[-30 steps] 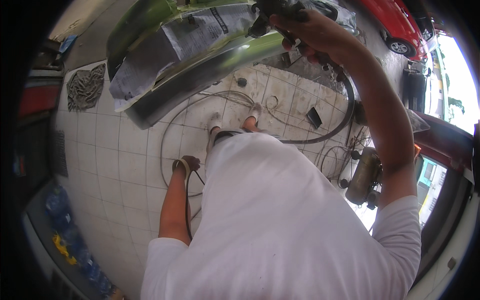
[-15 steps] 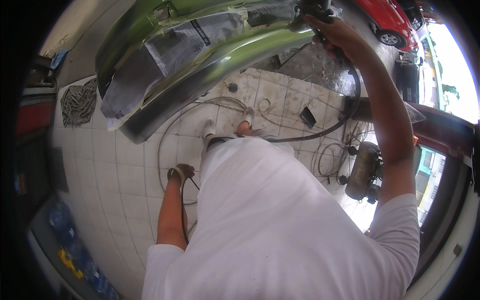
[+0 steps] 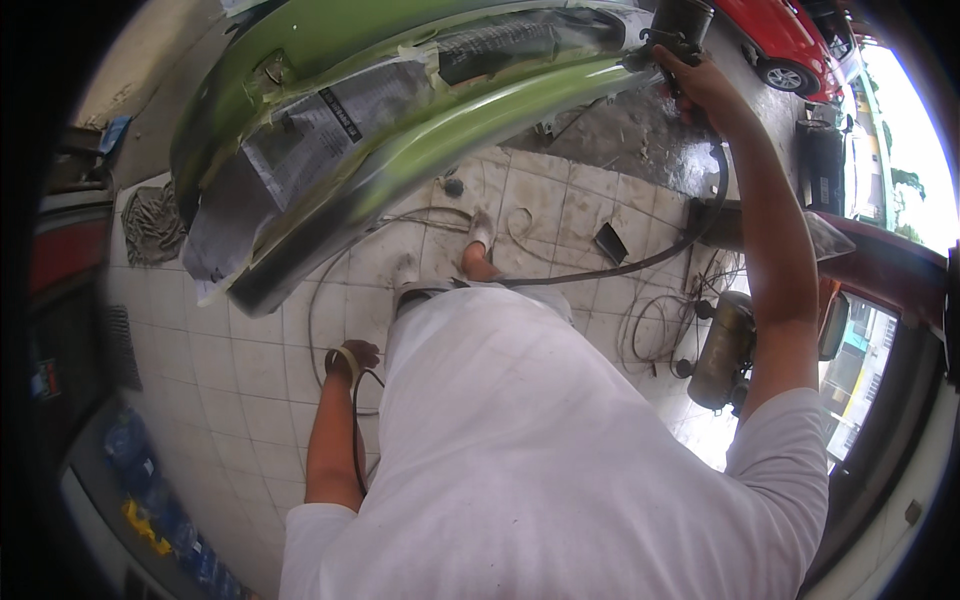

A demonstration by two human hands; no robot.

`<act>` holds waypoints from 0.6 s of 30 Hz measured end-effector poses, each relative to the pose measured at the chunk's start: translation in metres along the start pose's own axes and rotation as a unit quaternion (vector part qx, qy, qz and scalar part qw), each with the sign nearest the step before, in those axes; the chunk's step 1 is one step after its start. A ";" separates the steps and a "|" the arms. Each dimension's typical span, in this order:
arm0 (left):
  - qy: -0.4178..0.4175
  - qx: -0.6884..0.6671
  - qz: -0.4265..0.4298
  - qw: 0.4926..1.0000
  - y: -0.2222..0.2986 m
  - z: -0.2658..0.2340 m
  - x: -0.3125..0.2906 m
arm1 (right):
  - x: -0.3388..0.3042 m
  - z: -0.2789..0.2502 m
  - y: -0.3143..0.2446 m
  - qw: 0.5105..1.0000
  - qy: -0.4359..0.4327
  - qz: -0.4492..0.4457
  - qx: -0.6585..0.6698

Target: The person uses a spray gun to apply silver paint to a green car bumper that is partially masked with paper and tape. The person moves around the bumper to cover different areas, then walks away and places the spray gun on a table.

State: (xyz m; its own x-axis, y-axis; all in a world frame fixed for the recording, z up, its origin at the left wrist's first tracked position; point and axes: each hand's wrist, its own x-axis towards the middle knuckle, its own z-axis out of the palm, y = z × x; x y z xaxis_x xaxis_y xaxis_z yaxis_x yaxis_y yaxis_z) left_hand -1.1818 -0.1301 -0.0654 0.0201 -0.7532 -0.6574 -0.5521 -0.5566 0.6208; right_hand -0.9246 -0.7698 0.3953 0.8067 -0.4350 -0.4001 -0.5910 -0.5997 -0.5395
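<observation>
Beside the white shirt [image 3: 560, 440], left hand [image 3: 364, 354] is low, hose [image 3: 356, 430] looped at its wrist; cannot tell whether fingers grasp it. Farther out, right hand [image 3: 702, 84] grasps spray gun [image 3: 682, 26] at right end of green bumper [image 3: 430, 135], partly covered by newspaper [image 3: 325, 135]. Beyond: red car [image 3: 778, 42].

The spray gun [image 3: 672, 42], dark with a round cup on top, sits at one o'clock in the right hand [image 3: 705, 88], just beside the panel [image 3: 440, 135]; contact is unclear. The panel slants from nine o'clock up to one, glossy green along its middle, dull grey-black at the nine o'clock end. Taped newspaper [image 3: 318, 135] covers a band of it. From the gun, a dark hose [image 3: 690, 238] curves down past two o'clock, then inward.
</observation>
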 end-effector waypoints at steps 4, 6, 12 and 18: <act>0.018 0.130 0.036 0.991 -0.004 0.009 0.029 | 0.029 -0.026 0.022 0.999 0.005 -0.019 0.032; -0.005 0.039 -0.028 0.999 0.022 -0.028 0.032 | 0.046 -0.039 0.037 0.999 0.017 -0.012 0.038; 0.003 -0.119 -0.170 0.978 0.081 -0.109 0.050 | 0.082 -0.061 0.056 0.998 0.028 0.008 0.053; 0.068 -0.333 -0.216 0.915 0.069 -0.074 0.060 | 0.120 -0.070 0.066 0.999 0.038 0.008 0.025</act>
State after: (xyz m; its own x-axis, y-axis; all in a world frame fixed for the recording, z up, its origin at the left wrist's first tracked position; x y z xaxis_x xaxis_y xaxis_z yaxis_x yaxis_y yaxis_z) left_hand -1.1570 -0.2395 -0.0303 0.2458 -0.4234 -0.8720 0.1616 -0.8691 0.4676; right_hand -0.8665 -0.9085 0.3643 0.7941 -0.4952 -0.3525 -0.6018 -0.5587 -0.5707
